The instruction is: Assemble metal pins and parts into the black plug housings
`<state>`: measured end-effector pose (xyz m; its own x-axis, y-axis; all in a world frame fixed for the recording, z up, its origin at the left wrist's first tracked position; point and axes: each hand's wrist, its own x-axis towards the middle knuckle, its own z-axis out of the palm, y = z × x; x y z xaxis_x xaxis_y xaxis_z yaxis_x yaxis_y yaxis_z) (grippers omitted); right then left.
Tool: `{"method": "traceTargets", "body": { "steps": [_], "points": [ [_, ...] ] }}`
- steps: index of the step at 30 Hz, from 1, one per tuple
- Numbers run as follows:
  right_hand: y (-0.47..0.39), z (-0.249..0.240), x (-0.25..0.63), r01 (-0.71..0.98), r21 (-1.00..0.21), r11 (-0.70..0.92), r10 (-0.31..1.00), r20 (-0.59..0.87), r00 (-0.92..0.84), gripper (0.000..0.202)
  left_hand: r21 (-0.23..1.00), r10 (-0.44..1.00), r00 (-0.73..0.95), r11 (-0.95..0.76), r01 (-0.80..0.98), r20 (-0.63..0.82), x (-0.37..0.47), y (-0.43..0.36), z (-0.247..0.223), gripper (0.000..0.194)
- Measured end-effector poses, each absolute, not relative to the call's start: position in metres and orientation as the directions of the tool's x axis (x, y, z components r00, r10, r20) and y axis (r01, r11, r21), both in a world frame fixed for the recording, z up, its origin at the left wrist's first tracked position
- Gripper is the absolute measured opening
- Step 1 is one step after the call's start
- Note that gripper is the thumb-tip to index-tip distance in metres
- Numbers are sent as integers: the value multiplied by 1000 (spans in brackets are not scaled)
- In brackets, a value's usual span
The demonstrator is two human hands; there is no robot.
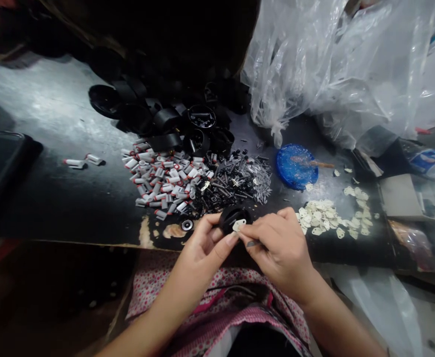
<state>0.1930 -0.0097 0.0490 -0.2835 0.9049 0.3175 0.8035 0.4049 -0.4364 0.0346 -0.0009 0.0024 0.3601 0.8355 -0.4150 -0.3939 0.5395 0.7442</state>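
Near the table's front edge, my left hand [206,248] is closed around a round black part [232,216]. My right hand [277,245] pinches a small cream-coloured plate [239,225] with holes, held against the black part's open side. Just beyond the hands lies a pile of springs and small black pieces [220,188], with grey slivers [260,176] beside it. Grey-and-red cylinders [165,181] are heaped to the left. More cream plates [321,215] lie scattered right of my right hand.
Black round housings [167,119] are heaped at the back. A blue lid [297,167] holds a stick and a shiny substance. Clear plastic bags [291,59] stand at the back right, a white box [403,196] at the right. A small ring [186,225] lies near the front edge.
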Motion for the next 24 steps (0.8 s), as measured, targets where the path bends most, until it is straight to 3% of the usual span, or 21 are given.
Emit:
{"method": "traceTargets", "body": {
  "steps": [9, 13, 14, 16, 18, 21, 24],
  "points": [
    [-20, 45, 182, 800, -485, 352, 930, 276, -242, 12, 706, 840, 281, 542, -456, -465, 39, 0, 5, 12],
    [-17, 50, 175, 692, -633, 347, 932, 154, -327, 11, 769, 823, 270, 564, -300, -499, 10, -13, 0, 13],
    [-15, 51, 174, 629, -693, 353, 917, 124, -378, 9, 800, 829, 233, 554, -229, -508, -6, -21, -6, 16],
    [-12, 53, 173, 508, -789, 346, 892, 109, -438, 10, 853, 856, 4, 516, -73, -517, -47, -39, -22, 25],
    [-7, 52, 173, 459, -833, 310, 914, 127, -386, 13, 835, 825, -237, 544, 81, -514, -91, -53, -36, 32],
    [-1, 45, 172, 489, -842, 228, 958, 105, -266, 11, 825, 837, -425, 486, 289, -345, -136, -52, -35, 38],
    [0, 39, 167, 501, -839, 213, 955, 69, -290, 12, 892, 945, -324, 191, 411, -53, -129, -16, -10, 29]
  ]
}}
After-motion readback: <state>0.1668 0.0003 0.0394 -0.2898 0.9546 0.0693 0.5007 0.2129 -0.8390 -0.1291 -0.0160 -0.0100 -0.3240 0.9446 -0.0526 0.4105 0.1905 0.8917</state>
